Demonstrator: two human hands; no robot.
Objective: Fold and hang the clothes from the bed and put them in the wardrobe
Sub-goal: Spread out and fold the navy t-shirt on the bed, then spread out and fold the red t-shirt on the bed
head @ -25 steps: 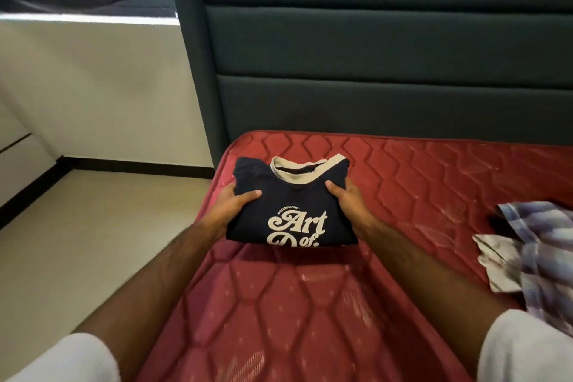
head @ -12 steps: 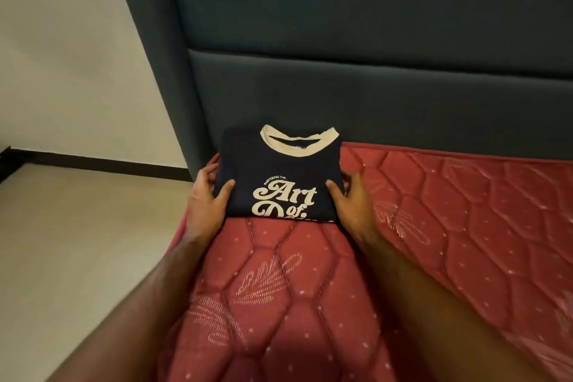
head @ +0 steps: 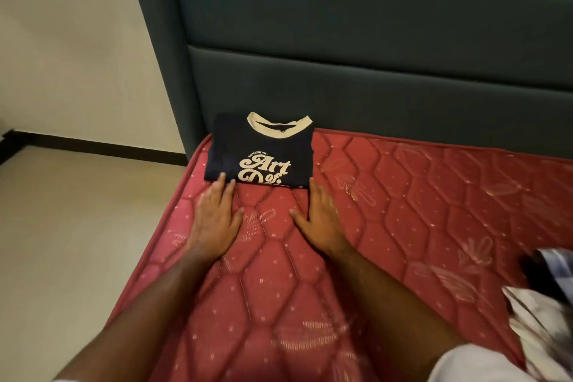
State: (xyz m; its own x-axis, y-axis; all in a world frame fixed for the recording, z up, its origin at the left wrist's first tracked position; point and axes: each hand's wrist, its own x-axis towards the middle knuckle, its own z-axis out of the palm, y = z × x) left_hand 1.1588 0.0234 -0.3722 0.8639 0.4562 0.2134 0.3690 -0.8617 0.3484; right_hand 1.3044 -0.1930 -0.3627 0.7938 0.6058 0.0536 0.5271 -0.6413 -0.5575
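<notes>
Navy cloth meets both hands at the near edge of the folded shirt (head: 262,155). Neither grip is closed on anything: the left hand (head: 215,220) lies flat on the mattress (head: 403,211) with its fingers straight, the fingertips touching the shirt's near left corner. The right hand (head: 321,220) also lies palm down with straight fingers and the thumb spread toward the left hand; its fingertips reach the shirt's near right corner, though whether they touch it or stop just short cannot be told. Both forearms run back toward the camera over the mattress, and a white sleeve (head: 483,366) shows at the lower right.

The shirt is a neat rectangle with a cream collar facing the headboard and cream lettering, "Art" readable, on top. It sits at the far left corner of the mattress, its far edge up against the dark green padded headboard (head: 372,56).

The mattress is red, quilted in hexagons. At its right edge lies a rumpled checked garment (head: 545,304), partly out of view. Left of the bed are a pale floor (head: 77,242) and a cream wall (head: 77,56) with a dark skirting.
</notes>
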